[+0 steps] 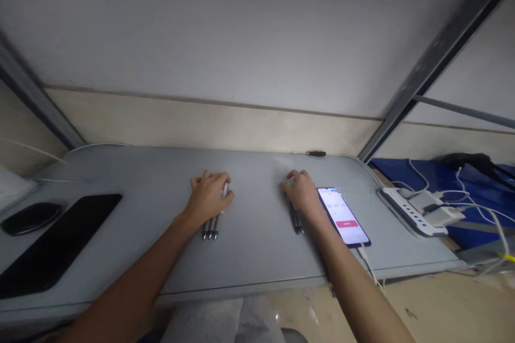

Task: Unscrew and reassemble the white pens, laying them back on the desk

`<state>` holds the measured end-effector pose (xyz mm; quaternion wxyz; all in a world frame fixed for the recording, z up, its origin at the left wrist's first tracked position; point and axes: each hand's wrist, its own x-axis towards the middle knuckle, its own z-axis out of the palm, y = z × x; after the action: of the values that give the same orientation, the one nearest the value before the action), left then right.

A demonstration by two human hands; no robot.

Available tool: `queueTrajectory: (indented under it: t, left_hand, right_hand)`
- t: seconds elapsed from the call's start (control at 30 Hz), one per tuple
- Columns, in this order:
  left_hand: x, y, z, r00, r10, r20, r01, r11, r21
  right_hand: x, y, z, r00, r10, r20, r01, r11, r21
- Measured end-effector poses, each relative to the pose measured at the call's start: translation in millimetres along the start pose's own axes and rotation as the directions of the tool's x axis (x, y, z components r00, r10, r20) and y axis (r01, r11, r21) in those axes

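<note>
My left hand (210, 194) is closed over a small row of pens (210, 229) lying side by side on the grey table (249, 246). Their tips stick out below the palm, and a whitish part shows between thumb and fingers. To the right, my right hand (302, 191) curls its fingers down over darker pens (295, 220). Those lie partly under the hand and wrist, so how many there are is hidden. Both hands rest at the table surface, well apart. Beside the right wrist lies a phone (343, 214) with a lit timer screen.
A screwdriver (316, 154) lies by the back wall. At right sits a white power strip (414, 211) with chargers and cables; a cable (368, 262) runs from the phone over the front edge. Two flat black objects lie left, the larger (64, 241) long. Metal posts (426, 72) flank the table.
</note>
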<state>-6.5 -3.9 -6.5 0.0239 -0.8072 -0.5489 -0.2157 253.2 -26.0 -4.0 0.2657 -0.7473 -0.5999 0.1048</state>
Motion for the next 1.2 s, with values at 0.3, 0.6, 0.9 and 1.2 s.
queueTrajectory:
  t: [0.3,0.6,0.9,1.2]
  left_hand:
    - [-1,5,1.9,0.995,0.051,0.088,-0.047,0.998,-0.046]
    - [-2,9,0.1,0.992,0.031,0.123,-0.022,0.997,-0.069]
    - [-1,7,0.4,0.990,0.050,0.135,-0.039,0.996,-0.080]
    - [-2,10,-2.5,0.985,0.055,0.166,-0.039,0.995,-0.096]
  right_hand:
    - [0,-4,9,0.966,-0.233,-0.110,0.253,0.939,0.235]
    - [-2,-7,7,0.947,-0.273,-0.167,0.309,0.914,0.262]
    - [0,1,6,0.984,-0.103,0.149,0.112,0.992,-0.058]
    - [1,-1,5,0.990,-0.060,0.127,0.079,0.986,-0.149]
